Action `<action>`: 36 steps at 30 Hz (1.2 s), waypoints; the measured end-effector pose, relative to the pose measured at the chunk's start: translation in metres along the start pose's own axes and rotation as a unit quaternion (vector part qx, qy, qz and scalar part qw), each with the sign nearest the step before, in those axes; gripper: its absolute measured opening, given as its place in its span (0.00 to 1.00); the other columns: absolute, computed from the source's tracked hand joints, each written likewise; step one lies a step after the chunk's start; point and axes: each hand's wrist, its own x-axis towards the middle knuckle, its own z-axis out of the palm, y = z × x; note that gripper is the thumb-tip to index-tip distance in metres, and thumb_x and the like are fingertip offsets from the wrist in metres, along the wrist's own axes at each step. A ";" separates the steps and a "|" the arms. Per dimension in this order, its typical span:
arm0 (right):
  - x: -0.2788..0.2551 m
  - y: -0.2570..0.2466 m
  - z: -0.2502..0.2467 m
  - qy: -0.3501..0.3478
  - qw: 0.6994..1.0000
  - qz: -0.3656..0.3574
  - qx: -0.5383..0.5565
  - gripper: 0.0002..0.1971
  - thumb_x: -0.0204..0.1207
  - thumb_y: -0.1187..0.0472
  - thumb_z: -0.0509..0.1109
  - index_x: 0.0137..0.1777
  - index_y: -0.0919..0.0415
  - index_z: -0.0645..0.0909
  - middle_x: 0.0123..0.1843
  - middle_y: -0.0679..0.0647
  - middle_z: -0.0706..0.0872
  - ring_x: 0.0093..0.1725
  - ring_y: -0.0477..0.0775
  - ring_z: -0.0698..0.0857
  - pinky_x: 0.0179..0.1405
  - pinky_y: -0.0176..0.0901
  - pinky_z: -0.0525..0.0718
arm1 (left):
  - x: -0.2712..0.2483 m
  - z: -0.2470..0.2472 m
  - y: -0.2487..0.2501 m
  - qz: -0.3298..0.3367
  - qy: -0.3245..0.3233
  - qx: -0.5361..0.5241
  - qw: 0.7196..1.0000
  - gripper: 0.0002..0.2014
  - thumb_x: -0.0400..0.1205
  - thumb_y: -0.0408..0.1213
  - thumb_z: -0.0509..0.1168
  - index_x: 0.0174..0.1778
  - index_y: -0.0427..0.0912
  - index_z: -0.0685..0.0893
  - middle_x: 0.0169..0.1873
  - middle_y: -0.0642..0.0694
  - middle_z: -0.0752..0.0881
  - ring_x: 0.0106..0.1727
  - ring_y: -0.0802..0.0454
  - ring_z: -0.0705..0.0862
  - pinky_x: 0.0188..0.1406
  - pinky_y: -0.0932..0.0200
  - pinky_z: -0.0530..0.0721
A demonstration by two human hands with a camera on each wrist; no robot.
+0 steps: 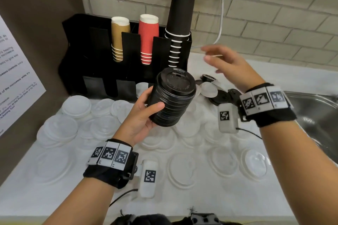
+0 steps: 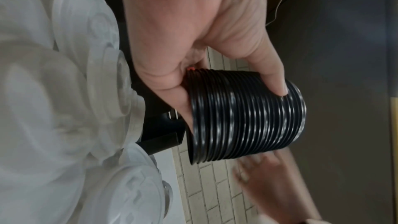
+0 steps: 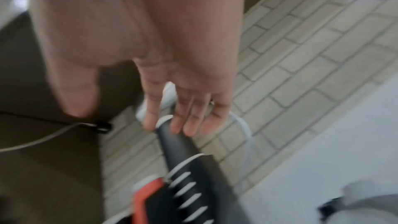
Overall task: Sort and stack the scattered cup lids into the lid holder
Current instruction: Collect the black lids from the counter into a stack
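Note:
My left hand (image 1: 144, 113) grips a tall stack of black cup lids (image 1: 172, 97) in mid-air, tilted, thumb across its ribbed side (image 2: 247, 117). My right hand (image 1: 225, 64) hovers open and empty to the right of the stack, fingers spread and blurred (image 3: 183, 122). The black lid holder (image 1: 102, 71) stands at the back against the wall, with low slots along its front. Several clear and white lids (image 1: 102, 126) lie scattered over the white counter. A few loose black lids (image 1: 219, 97) lie behind my right wrist.
The holder's upper slots carry tan cups (image 1: 119, 38), red cups (image 1: 148, 38) and a tall stack of black cups (image 1: 180, 23). A steel sink (image 1: 314, 113) is at the right. A white cable (image 1: 222, 14) hangs down the brick wall. A printed notice (image 1: 14, 78) hangs at left.

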 end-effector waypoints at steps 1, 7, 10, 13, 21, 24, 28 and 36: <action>0.010 0.015 -0.007 0.035 0.997 0.051 -0.035 0.16 0.75 0.45 0.71 0.62 0.45 0.81 0.60 0.44 0.83 0.54 0.42 0.82 0.51 0.38 0.78 | 0.001 -0.001 0.002 0.002 0.005 -0.002 1.000 0.35 0.71 0.33 0.69 0.76 0.47 0.73 0.60 0.46 0.87 0.61 0.47 0.86 0.53 0.52 0.89; 0.047 0.115 -0.016 -0.144 0.845 0.328 -0.396 0.38 0.72 0.43 0.74 0.77 0.58 0.66 0.74 0.60 0.74 0.70 0.62 0.76 0.58 0.47 0.75 | 0.006 -0.005 0.010 0.012 0.014 0.000 1.000 0.35 0.72 0.30 0.73 0.77 0.43 0.71 0.54 0.47 0.89 0.56 0.49 0.89 0.47 0.53 0.90; 0.057 0.143 -0.010 -0.144 0.826 0.335 -0.430 0.46 0.65 0.42 0.79 0.76 0.64 0.62 0.70 0.63 0.77 0.65 0.66 0.80 0.50 0.50 0.77 | 0.010 -0.006 0.014 0.014 0.022 0.003 1.000 0.36 0.71 0.32 0.69 0.78 0.44 0.70 0.56 0.46 0.89 0.58 0.48 0.88 0.47 0.52 0.89; 0.065 0.161 -0.007 -0.148 0.826 0.318 -0.442 0.50 0.59 0.42 0.81 0.76 0.60 0.59 0.68 0.63 0.78 0.61 0.68 0.81 0.53 0.56 0.82 | 0.011 -0.007 0.015 0.020 0.024 0.006 0.999 0.36 0.71 0.33 0.69 0.78 0.44 0.70 0.58 0.46 0.88 0.60 0.48 0.87 0.49 0.54 0.89; 0.067 0.187 0.009 -0.125 0.845 0.290 -0.432 0.50 0.62 0.49 0.80 0.79 0.50 0.53 0.67 0.65 0.74 0.61 0.70 0.80 0.52 0.56 0.78 | 0.009 -0.014 0.016 0.028 0.039 0.013 0.999 0.37 0.70 0.33 0.69 0.78 0.42 0.70 0.64 0.42 0.83 0.65 0.45 0.84 0.55 0.53 0.88; 0.065 0.184 0.012 -0.124 0.837 0.296 -0.442 0.50 0.61 0.47 0.80 0.79 0.48 0.54 0.66 0.65 0.70 0.61 0.73 0.79 0.52 0.58 0.78 | 0.007 -0.013 0.015 0.028 0.042 0.011 0.999 0.38 0.69 0.33 0.70 0.78 0.41 0.70 0.64 0.42 0.83 0.64 0.45 0.84 0.54 0.53 0.88; 0.062 0.164 0.008 -0.146 0.806 0.273 -0.504 0.51 0.53 0.43 0.72 0.78 0.44 0.54 0.59 0.62 0.74 0.55 0.67 0.78 0.44 0.51 0.75 | 0.003 -0.014 0.014 0.029 0.038 -0.001 0.999 0.36 0.73 0.32 0.71 0.79 0.40 0.69 0.62 0.42 0.83 0.63 0.45 0.84 0.56 0.52 0.88; 0.044 0.070 0.005 -0.095 0.832 0.208 -0.506 0.40 0.57 0.45 0.73 0.71 0.43 0.63 0.51 0.55 0.71 0.64 0.64 0.70 0.45 0.56 0.76 | 0.004 -0.009 0.009 0.014 0.033 -0.013 0.999 0.36 0.66 0.35 0.74 0.73 0.45 0.74 0.57 0.45 0.88 0.58 0.47 0.88 0.47 0.53 0.89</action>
